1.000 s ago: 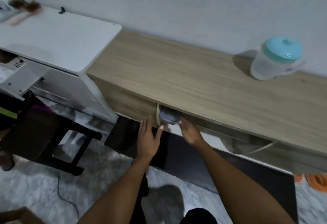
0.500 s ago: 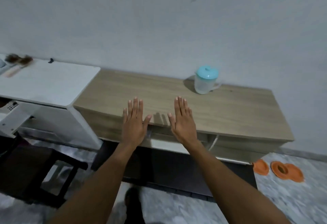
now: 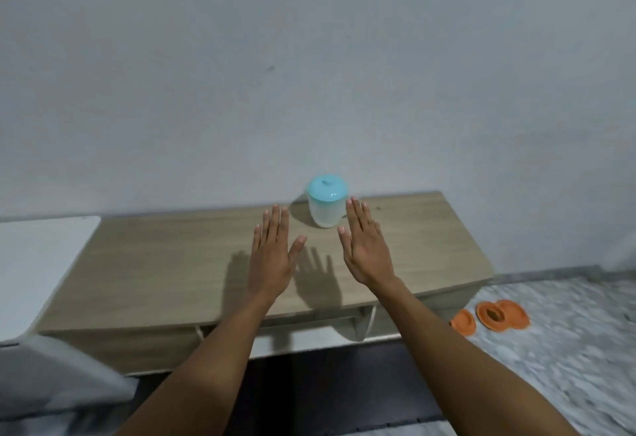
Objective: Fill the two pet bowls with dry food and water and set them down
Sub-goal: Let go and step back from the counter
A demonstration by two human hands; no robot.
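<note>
Both hands, left (image 3: 272,256) and right (image 3: 366,249), hover flat and empty (fingers extended) above the long wooden cabinet (image 3: 165,263), near the teal-lidded translucent plastic jug (image 3: 326,201).

A long wood-grain surface (image 3: 179,263) stands against a plain grey-white wall (image 3: 309,74). A white cabinet (image 3: 38,256) abuts its left end. A dark mat (image 3: 327,384) lies on the marbled grey floor (image 3: 568,349) below the front edge.

Pale grey wall (image 3: 309,57), wooden cabinet (image 3: 172,263), white table (image 3: 38,256), marbled floor (image 3: 568,349)
</note>
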